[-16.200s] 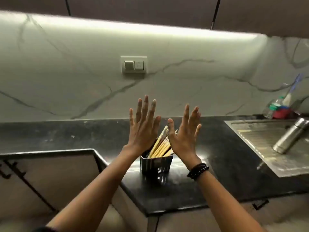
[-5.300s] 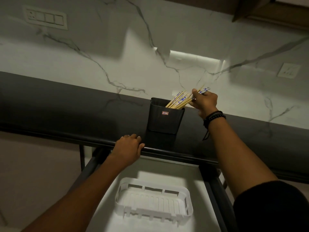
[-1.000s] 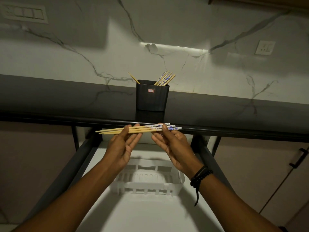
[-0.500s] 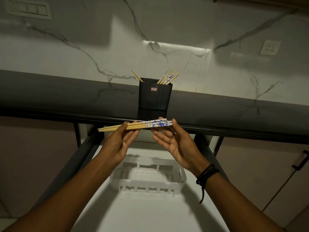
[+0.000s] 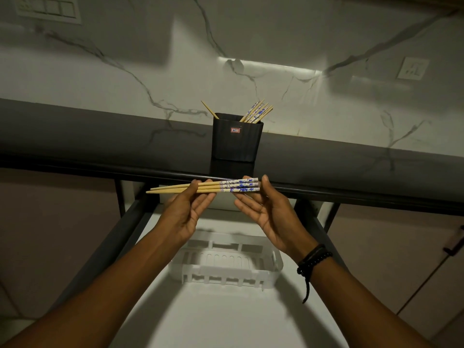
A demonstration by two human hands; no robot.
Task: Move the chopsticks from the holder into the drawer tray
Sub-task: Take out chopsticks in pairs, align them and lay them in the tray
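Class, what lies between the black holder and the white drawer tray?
Head view: the counter edge, then left hand and right hand holding chopsticks.

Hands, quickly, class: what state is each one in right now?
Left hand: pinches the plain ends of the chopsticks.
Right hand: holds their blue-patterned ends.

Three chopsticks [image 5: 216, 188] with blue-patterned ends lie across two hands, the left hand [image 5: 183, 212] and the right hand [image 5: 271, 214]. There is one black holder [image 5: 236, 144] at upper centre. It carries one lone stick [image 5: 209, 110] leaning left and one bunch [image 5: 257, 111] packed too tightly to count. One white tray [image 5: 226, 270] sits in one drawer [image 5: 226, 317]. Two wall plates: a switch panel [image 5: 47, 8] upper left, a socket [image 5: 411, 67] upper right.
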